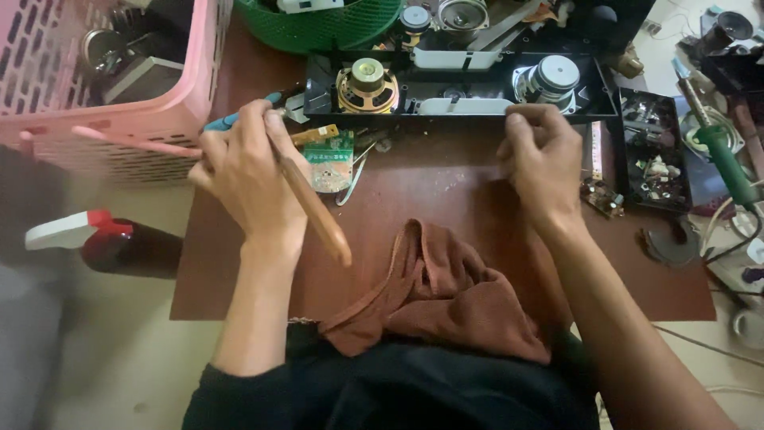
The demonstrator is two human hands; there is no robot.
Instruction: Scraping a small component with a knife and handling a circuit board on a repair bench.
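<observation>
Right now the left hand [243, 171] is closed around a wooden-handled tool [314, 209], whose tip points toward the green circuit board [330, 162] lying on the brown surface [446, 191]; a teal-handled tool [231, 121] pokes out past the knuckles, and whether that hand grips it too I cannot tell. The right hand [541, 155] is curled in a loose fist, holding nothing, with its knuckles just at the front edge of the long black speaker housing [461, 87].

As a judgement, the long handle could swing and knock the small board or the loose parts off the surface, because the hand holds it near the working end. The rust-coloured cloth [446, 299] draped at the near edge could also snag small parts.

Few labels show: the board carries a pale printed patch on its green face. To the left stands a dark bottle with a red and white spray head [76, 229], below a pink slotted basket [103, 87]. A green mesh basket [318, 24] sits behind the housing.
</observation>
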